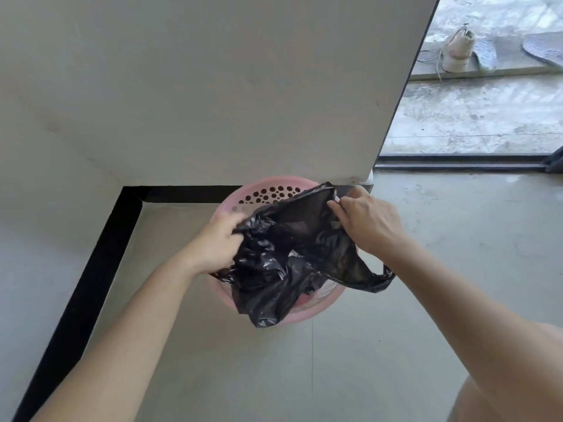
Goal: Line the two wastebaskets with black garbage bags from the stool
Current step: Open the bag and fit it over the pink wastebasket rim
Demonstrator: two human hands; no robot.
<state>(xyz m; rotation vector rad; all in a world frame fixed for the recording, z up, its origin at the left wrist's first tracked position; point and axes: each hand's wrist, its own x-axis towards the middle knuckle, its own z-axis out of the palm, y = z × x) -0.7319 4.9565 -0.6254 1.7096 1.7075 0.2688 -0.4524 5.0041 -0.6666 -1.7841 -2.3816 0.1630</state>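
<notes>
At the centre of the frame, the left hand (217,242) and right hand (364,222) each pinch opposite edges of the black garbage bag (283,260), seemingly spreading its mouth over the pink wastebasket (268,194) for lining.

The pink wastebasket (300,315) is sitting tight against the wall corner (350,178), blocking reach from behind. Crumpled black bag (283,269) is covering most of its mouth, while open floor (304,376) is lying free in front and right.
</notes>
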